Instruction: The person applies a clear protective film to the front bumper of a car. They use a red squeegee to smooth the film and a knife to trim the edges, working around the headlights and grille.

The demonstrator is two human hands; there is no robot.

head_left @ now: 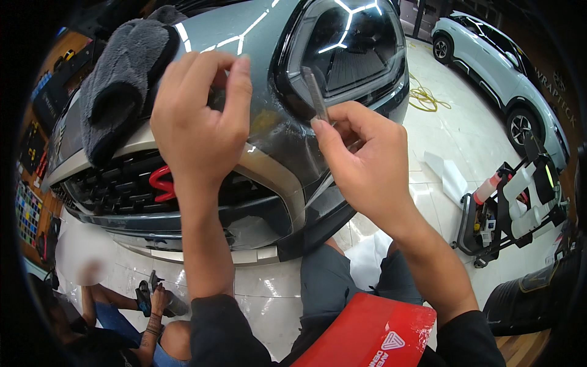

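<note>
In front of me is the front corner of a grey-green car, with its headlight [348, 55] and dark bumper [275, 128]. My right hand [370, 156] pinches a slim silver cutter knife [315, 92], its tip pointing up by the headlight's inner edge. My left hand [199, 119] is raised before the hood edge, fingers curled in and thumb close to the forefinger. Whatever those fingers may hold is hidden. Wet, wrinkled clear film shows on the bumper between the hands. Below my right hand, a loose film strip [319, 192] sticks out from the corner.
A grey plush towel [125, 73] drapes over the hood. At lower left, another person's hand [159, 300] holds a dark bottle. A red panel [367, 330] lies over my lap. To the right stand a wheeled tool cart [468, 229], a yellow hose [426, 98] and a white car [489, 67].
</note>
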